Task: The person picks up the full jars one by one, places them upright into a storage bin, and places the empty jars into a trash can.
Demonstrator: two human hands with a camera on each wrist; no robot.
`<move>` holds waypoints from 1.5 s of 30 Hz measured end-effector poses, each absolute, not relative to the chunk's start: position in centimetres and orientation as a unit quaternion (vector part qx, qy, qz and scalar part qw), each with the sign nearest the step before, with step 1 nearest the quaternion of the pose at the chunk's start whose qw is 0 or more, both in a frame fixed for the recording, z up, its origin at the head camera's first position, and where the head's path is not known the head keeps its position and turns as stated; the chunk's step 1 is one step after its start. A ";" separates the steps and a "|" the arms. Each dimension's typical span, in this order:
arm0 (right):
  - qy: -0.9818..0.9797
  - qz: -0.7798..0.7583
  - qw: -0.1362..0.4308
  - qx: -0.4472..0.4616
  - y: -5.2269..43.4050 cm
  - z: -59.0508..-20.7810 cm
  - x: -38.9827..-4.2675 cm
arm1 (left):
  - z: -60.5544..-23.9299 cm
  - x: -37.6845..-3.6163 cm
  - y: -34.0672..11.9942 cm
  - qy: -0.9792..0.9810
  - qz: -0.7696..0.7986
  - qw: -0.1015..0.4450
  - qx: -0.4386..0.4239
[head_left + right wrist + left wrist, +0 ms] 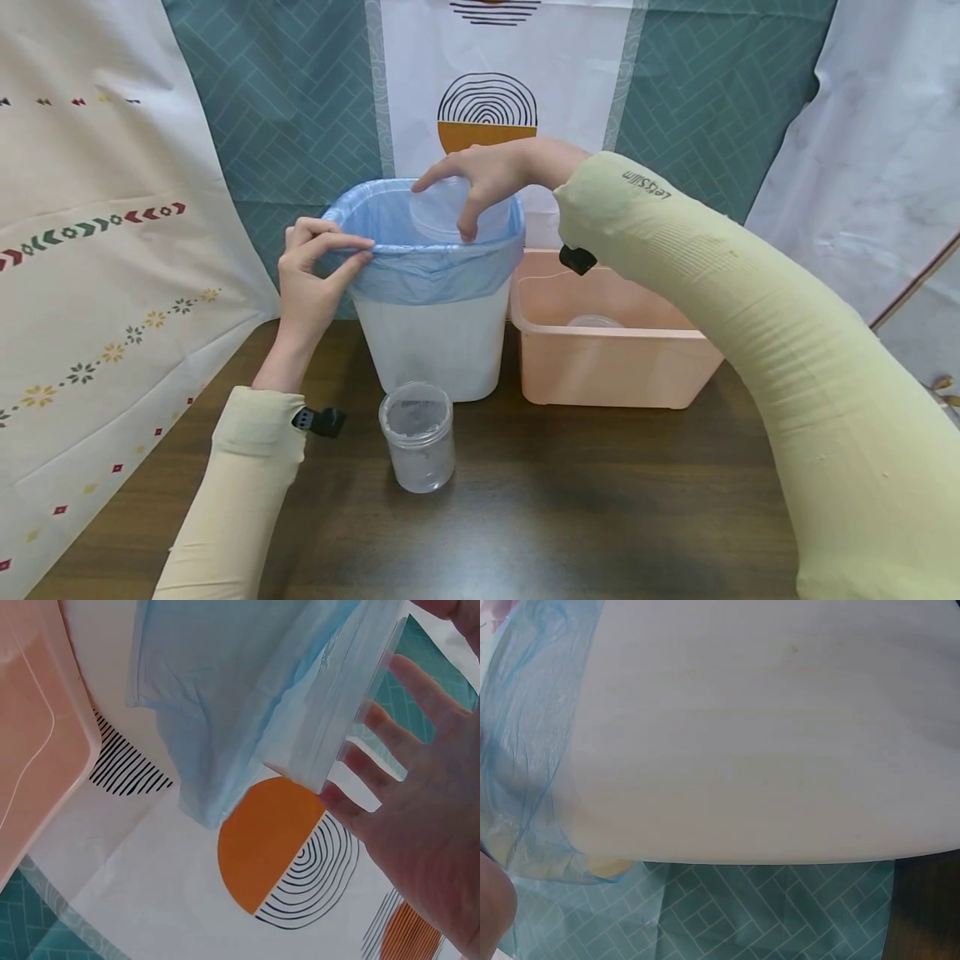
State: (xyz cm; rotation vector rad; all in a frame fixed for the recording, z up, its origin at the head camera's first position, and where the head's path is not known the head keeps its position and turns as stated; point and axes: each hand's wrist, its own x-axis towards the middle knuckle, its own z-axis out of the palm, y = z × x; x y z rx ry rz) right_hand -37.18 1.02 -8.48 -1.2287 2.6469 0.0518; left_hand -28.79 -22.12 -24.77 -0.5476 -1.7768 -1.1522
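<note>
A white bin (431, 346) stands upright, with a blue plastic bag (442, 275) lining it and folded over its rim. My left hand (315, 262) pinches the bag and rim at the front left corner, thumb outside. Above the bin's opening, my right hand (498, 175) grips a clear plastic container (442, 208) by its ribbed rim, fingers spread along the edge. In the right wrist view its fingertips (352, 757) touch that rim, and the container's lower part is hidden by the bag. A clear plastic jar (420, 442) without a lid stands on the table before the bin.
A peach plastic tub (607, 367) sits right of the bin, with a clear round item (595, 322) inside it. Patterned cloths (300, 92) hang behind and at the sides of the dark wooden table (570, 508).
</note>
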 end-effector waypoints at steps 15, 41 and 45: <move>0.901 0.012 0.093 -0.423 1.5 -8.1 -36.8 | -25.1 -29.5 -22.5 -0.724 -0.466 0.459 -0.218; 0.892 -0.048 0.079 -0.443 2.4 -8.8 -36.4 | -25.2 -29.4 -22.4 -0.723 -0.468 0.458 -0.218; 0.882 -0.056 0.070 -0.463 2.4 -8.9 -36.3 | -24.6 -28.5 -21.9 -0.721 -0.470 0.458 -0.220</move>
